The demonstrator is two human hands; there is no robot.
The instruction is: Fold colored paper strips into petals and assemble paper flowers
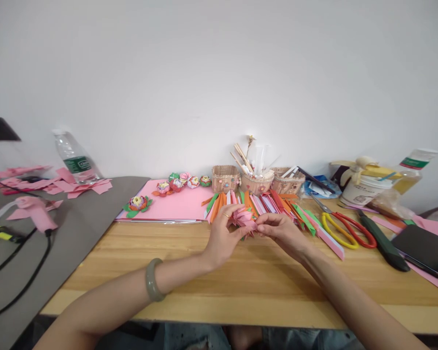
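Note:
A pink folded-paper flower (243, 217) is held up between both hands above the wooden table. My left hand (222, 236) wraps its fingers around the flower's left side, with the thumb along the bottom. On the right side, my right hand (277, 230) pinches the edge of a pink petal between thumb and fingertips. Behind the hands lies a row of folded paper strips (266, 201) in orange, green, pink, purple and red. The left fingers hide part of the flower.
Finished paper flowers (136, 204) lie on pink paper sheets (175, 206). Small baskets (225, 179) stand by the wall. At right are scissors (345, 226), a green-handled tool (385, 245), a phone (423, 247) and a cup (365, 190). A pink glue gun (36, 211) and bottle (75, 158) are left.

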